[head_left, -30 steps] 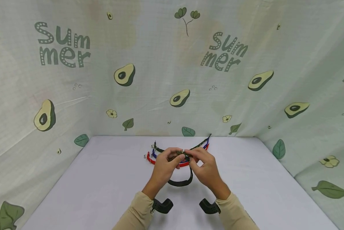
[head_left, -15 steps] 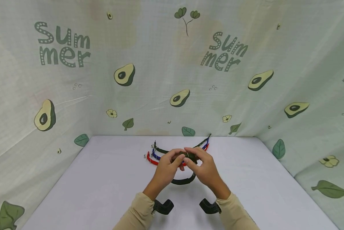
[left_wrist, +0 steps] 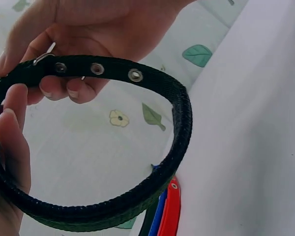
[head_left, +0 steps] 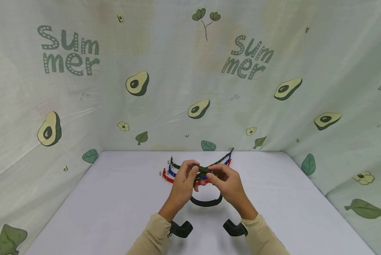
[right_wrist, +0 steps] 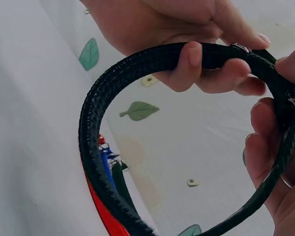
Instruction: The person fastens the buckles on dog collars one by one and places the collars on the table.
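"SUMMER" lettering (head_left: 70,52), twice in full, cloth backdrop (head_left: 168,46)

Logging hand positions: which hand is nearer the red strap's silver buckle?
Left. In the head view, the left hand is right of the buckle; the right hand is farther right.

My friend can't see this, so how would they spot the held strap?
Above the white table, the left hand and right hand hold a dark green strap. Unlike the red strap, blue strap and other green strap lying beyond, it is held up in a loop.
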Tool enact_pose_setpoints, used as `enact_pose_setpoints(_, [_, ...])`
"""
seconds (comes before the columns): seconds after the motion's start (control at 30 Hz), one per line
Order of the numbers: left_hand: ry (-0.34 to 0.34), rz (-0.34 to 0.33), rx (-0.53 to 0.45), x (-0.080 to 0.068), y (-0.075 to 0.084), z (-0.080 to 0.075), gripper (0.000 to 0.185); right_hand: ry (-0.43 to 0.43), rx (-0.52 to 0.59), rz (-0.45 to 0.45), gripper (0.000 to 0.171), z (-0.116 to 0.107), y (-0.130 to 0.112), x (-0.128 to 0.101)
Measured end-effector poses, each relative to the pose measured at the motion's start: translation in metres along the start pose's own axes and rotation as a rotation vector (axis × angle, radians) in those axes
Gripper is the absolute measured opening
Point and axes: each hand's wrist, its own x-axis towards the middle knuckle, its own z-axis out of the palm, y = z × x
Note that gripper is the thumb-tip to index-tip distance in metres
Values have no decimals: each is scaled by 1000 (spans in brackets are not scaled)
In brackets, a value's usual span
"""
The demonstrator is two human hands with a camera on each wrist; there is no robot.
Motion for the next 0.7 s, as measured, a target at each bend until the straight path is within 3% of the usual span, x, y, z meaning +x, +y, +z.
enact_pose_setpoints(0.23, [45,22,-101,1,1,-4,33,-12,-1,16,18,-2,10,1])
enact_pose_setpoints(0.43, [42,23,-111,0,2,-5,37,-17,40,31,20,-1,34,2])
enact_pose_setpoints(0.7, [49,18,-144,0,1,-1,35,6,133,92,15,-2,39,3])
